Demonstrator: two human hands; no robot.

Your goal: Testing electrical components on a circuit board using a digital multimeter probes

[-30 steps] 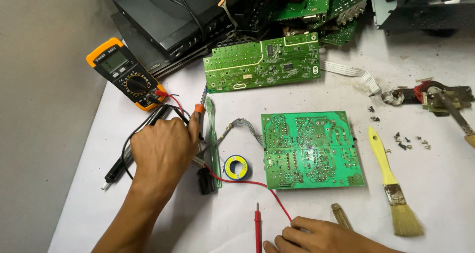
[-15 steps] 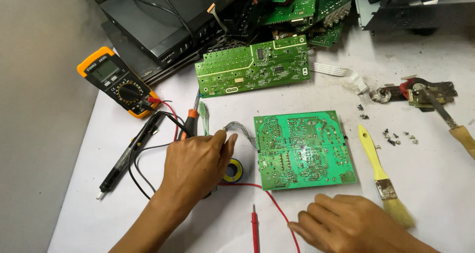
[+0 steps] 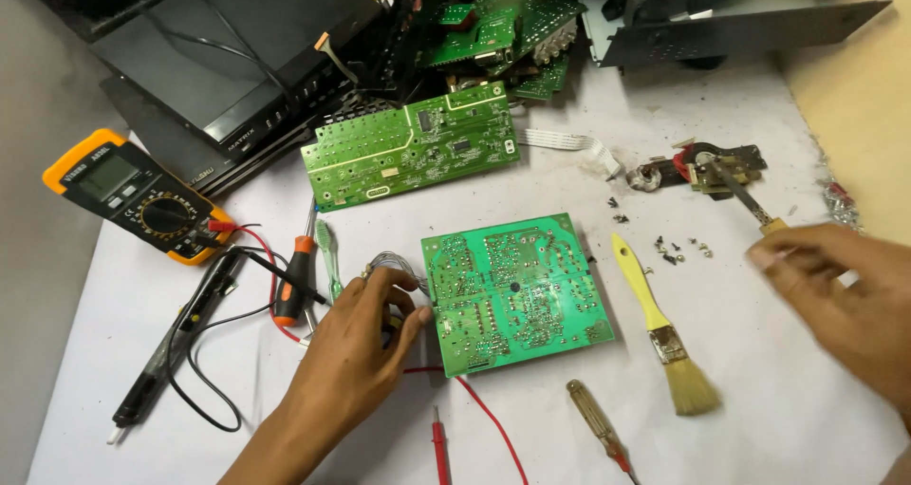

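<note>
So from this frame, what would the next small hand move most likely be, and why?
Probably the right hand closes on the wooden-handled tool: its blurred fingertips are just beside the handle end. The left hand rests at the left edge of the square green circuit board, as if steadying it.

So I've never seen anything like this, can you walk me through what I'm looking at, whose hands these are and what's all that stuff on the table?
The picture comes from a camera worn on a person's head, looking down at their own two bare hands over a white table. The left hand rests at the left edge of a square green circuit board. The right hand is blurred, near a wooden tool handle; whether it grips anything, I cannot tell. Around them lie an orange multimeter with red and black leads, a screwdriver with an orange grip, a yellow-handled brush, a longer green board, small screws and black casings.
</note>
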